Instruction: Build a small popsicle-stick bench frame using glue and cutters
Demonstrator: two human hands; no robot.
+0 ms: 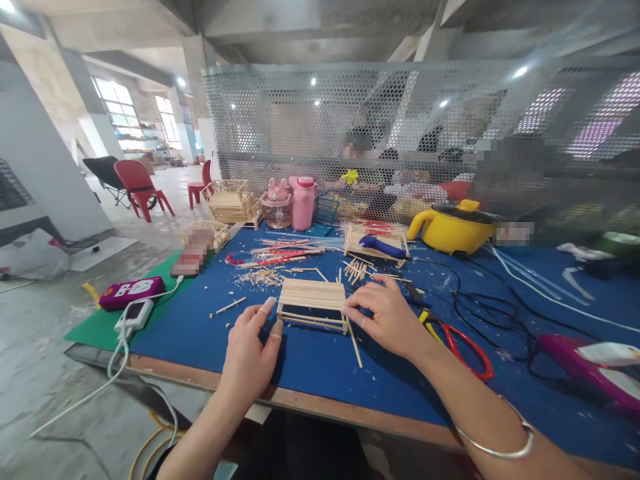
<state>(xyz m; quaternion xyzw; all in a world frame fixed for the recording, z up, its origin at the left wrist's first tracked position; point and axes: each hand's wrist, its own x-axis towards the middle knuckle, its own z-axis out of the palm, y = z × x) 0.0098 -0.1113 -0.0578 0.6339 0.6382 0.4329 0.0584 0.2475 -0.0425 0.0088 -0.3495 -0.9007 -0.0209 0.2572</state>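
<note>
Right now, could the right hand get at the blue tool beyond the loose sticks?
Probably yes: the right hand is beside the stick structure, and mostly just loose sticks seem to lie between it and the blue tool.

The table had a blue top (320, 383). A small stick rack (313, 293) stood in the middle. From there, loose sticks (290, 252) lay toward 12 o'clock, with wood bits (263, 277) at 10. A pink jug (303, 207) stood farther off at 12, and a yellow pot (457, 230) at 2. A green mat (100, 330) lay at 9.
</note>
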